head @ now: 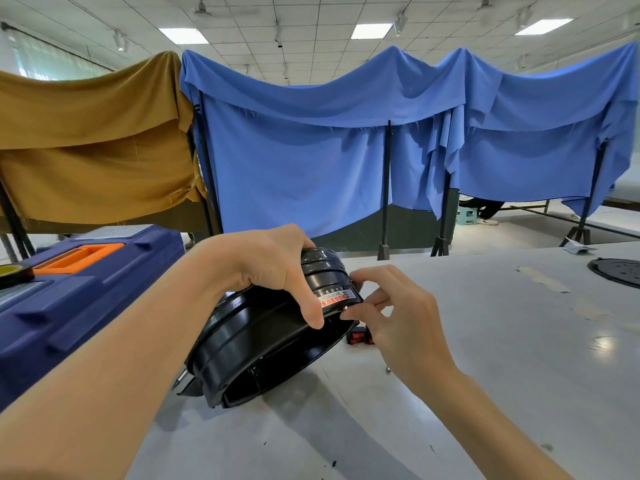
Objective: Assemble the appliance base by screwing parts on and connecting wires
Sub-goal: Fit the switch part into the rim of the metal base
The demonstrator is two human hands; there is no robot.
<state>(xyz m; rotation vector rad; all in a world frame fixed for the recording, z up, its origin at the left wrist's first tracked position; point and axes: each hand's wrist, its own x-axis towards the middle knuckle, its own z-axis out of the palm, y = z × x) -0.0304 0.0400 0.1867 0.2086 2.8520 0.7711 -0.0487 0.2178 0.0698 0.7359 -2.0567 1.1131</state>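
A round black plastic appliance base [263,344] stands tilted on its rim on the grey table [485,358], with a label [337,297] on its upper side. My left hand [273,268] grips the base from above, thumb down over its wall. My right hand [391,313] is at the base's right edge, with thumb and forefinger pinching a small part, apparently a screw, against it beside the label. Two small red rocker switches [360,337] lie on the table under my right hand.
A dark blue toolbox [79,292] with an orange handle stands at the left, a roll of yellow tape [12,271] on it. A black perforated disc [620,271] lies at the far right. Blue and brown cloth screens [311,150] hang behind the table.
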